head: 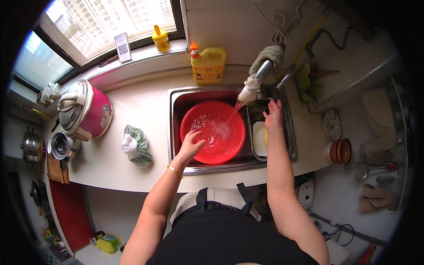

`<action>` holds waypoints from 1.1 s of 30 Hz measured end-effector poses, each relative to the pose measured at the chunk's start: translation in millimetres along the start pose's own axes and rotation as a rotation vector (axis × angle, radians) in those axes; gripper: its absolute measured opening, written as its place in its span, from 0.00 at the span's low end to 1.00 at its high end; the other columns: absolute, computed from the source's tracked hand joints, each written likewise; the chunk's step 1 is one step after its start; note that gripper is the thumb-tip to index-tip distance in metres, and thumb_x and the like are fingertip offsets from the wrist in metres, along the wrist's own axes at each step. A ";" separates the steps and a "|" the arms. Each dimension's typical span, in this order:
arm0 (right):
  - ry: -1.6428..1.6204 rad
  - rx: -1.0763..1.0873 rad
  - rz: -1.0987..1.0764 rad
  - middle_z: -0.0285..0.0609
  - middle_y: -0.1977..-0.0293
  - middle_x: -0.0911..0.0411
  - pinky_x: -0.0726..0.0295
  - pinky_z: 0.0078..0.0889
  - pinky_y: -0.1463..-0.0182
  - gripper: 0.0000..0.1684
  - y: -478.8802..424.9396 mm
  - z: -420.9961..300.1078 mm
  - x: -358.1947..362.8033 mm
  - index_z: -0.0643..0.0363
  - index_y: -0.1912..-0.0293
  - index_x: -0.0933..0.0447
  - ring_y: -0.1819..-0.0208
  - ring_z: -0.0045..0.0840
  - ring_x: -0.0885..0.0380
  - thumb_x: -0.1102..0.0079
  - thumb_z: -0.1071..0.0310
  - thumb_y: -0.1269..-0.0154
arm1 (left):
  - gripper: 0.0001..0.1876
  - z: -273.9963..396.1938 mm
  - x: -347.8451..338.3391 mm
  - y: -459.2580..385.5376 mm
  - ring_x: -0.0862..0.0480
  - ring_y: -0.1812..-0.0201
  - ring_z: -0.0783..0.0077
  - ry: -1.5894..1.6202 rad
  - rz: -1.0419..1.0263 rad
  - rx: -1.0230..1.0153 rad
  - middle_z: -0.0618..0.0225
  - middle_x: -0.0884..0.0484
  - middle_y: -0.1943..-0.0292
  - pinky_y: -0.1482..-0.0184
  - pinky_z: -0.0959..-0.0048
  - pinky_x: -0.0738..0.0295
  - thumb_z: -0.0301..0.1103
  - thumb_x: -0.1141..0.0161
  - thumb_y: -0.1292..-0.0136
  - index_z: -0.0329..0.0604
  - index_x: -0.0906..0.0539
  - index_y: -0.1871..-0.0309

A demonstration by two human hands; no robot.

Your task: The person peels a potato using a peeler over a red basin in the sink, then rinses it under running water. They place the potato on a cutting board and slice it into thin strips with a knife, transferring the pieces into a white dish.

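Water runs from the faucet [265, 69] into a red plastic basin [236, 145] standing in the large bowl of the steel sink [212, 171]. A white cover wraps the spout, and a grey-green cloth hangs over the faucet's upper part. My left hand [191, 144] is above the basin's near left rim, fingers apart and holding nothing. Over the smaller sink bowl, my right hand [275, 114] is raised with spread fingers, empty, below the faucet handle [285, 78]. Beneath that wrist lies a white dish [259, 132] with something pale yellow, partly hidden by the forearm.
Left of the sink lies a tied plastic bag of green vegetables [140, 150]. A pink rice cooker [96, 112] stands farther left. Behind the sink is a yellow detergent jug [208, 66]. A phone [123, 48] leans on the windowsill. Stacked bowls [339, 150] sit at right.
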State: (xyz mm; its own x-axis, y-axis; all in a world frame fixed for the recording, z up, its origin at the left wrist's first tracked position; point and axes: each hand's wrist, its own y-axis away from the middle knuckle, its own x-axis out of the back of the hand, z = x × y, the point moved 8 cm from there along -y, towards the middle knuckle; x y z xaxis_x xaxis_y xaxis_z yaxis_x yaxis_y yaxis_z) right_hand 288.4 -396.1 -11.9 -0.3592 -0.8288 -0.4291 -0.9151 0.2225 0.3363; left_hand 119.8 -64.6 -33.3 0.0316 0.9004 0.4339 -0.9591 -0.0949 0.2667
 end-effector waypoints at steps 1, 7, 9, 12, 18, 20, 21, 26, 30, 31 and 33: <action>-0.008 0.008 -0.001 0.40 0.28 0.50 0.64 0.65 0.32 0.47 1.7 0.9 -3.6 0.49 0.26 0.61 0.25 0.32 0.57 0.44 0.62 0.37 | 0.24 -15.0 3.1 0.3 0.35 0.33 0.58 0.100 -0.010 0.038 0.55 0.35 0.34 0.35 0.67 0.35 0.37 0.37 0.39 0.40 0.25 0.40; 0.051 0.034 0.032 0.39 0.28 0.48 0.62 0.57 0.32 0.49 -2.8 2.9 1.1 0.51 0.26 0.64 0.26 0.29 0.54 0.46 0.62 0.38 | 0.21 -31.5 16.7 20.0 0.23 0.45 0.69 0.447 0.003 0.254 0.57 0.21 0.47 0.42 0.72 0.29 0.32 0.41 0.36 0.35 0.26 0.41; 0.053 0.034 0.038 0.39 0.28 0.47 0.62 0.56 0.32 0.48 -4.2 4.0 1.7 0.51 0.26 0.64 0.26 0.29 0.53 0.46 0.63 0.38 | 0.21 -34.2 19.1 23.8 0.22 0.47 0.70 0.490 0.012 0.270 0.57 0.21 0.48 0.43 0.73 0.29 0.32 0.42 0.35 0.34 0.26 0.40; 0.025 0.043 0.047 0.40 0.30 0.44 0.64 0.58 0.31 0.47 -6.4 5.9 2.4 0.51 0.27 0.59 0.26 0.30 0.54 0.43 0.62 0.38 | 0.21 -37.5 22.2 29.5 0.22 0.46 0.70 0.518 0.032 0.323 0.57 0.21 0.47 0.42 0.74 0.30 0.31 0.42 0.35 0.34 0.27 0.40; -0.004 0.048 0.043 0.40 0.31 0.42 0.65 0.58 0.30 0.45 -7.3 6.9 2.5 0.52 0.28 0.55 0.26 0.31 0.54 0.42 0.63 0.38 | 0.21 -34.3 23.8 33.0 0.23 0.45 0.70 0.538 0.038 0.339 0.58 0.22 0.46 0.41 0.74 0.32 0.32 0.42 0.35 0.33 0.27 0.40; 0.017 0.046 0.039 0.40 0.30 0.44 0.64 0.56 0.30 0.45 -7.6 5.9 2.2 0.53 0.27 0.56 0.26 0.31 0.54 0.44 0.63 0.38 | 0.21 -37.7 21.9 31.1 0.24 0.44 0.70 0.551 0.041 0.322 0.58 0.22 0.46 0.41 0.73 0.32 0.32 0.42 0.35 0.33 0.26 0.41; 0.033 0.040 0.034 0.40 0.29 0.45 0.63 0.54 0.30 0.45 -6.4 5.0 1.6 0.53 0.27 0.58 0.26 0.30 0.54 0.46 0.64 0.38 | 0.21 -37.3 21.5 31.7 0.24 0.44 0.70 0.561 0.038 0.328 0.58 0.22 0.46 0.40 0.73 0.32 0.32 0.42 0.35 0.33 0.26 0.41; 0.050 0.039 0.029 0.40 0.29 0.47 0.63 0.52 0.30 0.44 -4.7 3.6 -0.4 0.54 0.27 0.58 0.26 0.29 0.53 0.48 0.65 0.37 | 0.21 -37.5 18.0 32.3 0.25 0.43 0.70 0.587 0.038 0.345 0.59 0.22 0.46 0.40 0.73 0.33 0.34 0.42 0.35 0.33 0.26 0.41; 0.044 0.048 0.033 0.41 0.29 0.46 0.62 0.52 0.30 0.44 -5.1 3.6 -3.0 0.55 0.27 0.57 0.26 0.29 0.53 0.48 0.65 0.38 | 0.21 -45.6 15.9 29.6 0.25 0.43 0.70 0.588 0.039 0.345 0.59 0.22 0.46 0.40 0.73 0.33 0.34 0.42 0.35 0.34 0.26 0.40; 0.044 0.049 0.037 0.41 0.29 0.46 0.62 0.52 0.30 0.44 -5.1 3.6 -2.8 0.55 0.27 0.56 0.26 0.29 0.53 0.48 0.65 0.38 | 0.21 -43.1 15.8 30.4 0.25 0.43 0.70 0.582 0.043 0.353 0.59 0.22 0.46 0.40 0.73 0.33 0.34 0.42 0.35 0.34 0.26 0.40; 0.041 0.057 0.039 0.41 0.29 0.45 0.62 0.52 0.30 0.43 -4.5 3.6 -3.8 0.55 0.27 0.56 0.26 0.30 0.53 0.47 0.65 0.38 | 0.21 -43.3 15.9 30.1 0.25 0.43 0.70 0.581 0.046 0.357 0.59 0.22 0.46 0.40 0.73 0.33 0.34 0.42 0.34 0.35 0.26 0.40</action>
State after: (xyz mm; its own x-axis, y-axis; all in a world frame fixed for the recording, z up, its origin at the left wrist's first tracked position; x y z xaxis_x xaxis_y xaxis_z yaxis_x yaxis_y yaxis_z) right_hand 293.3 -392.2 -14.8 -0.3877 -0.8390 -0.3818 -0.9101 0.2825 0.3032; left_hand 79.2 -34.7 -55.6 -0.2591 0.9643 -0.0543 -0.8013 -0.1833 0.5696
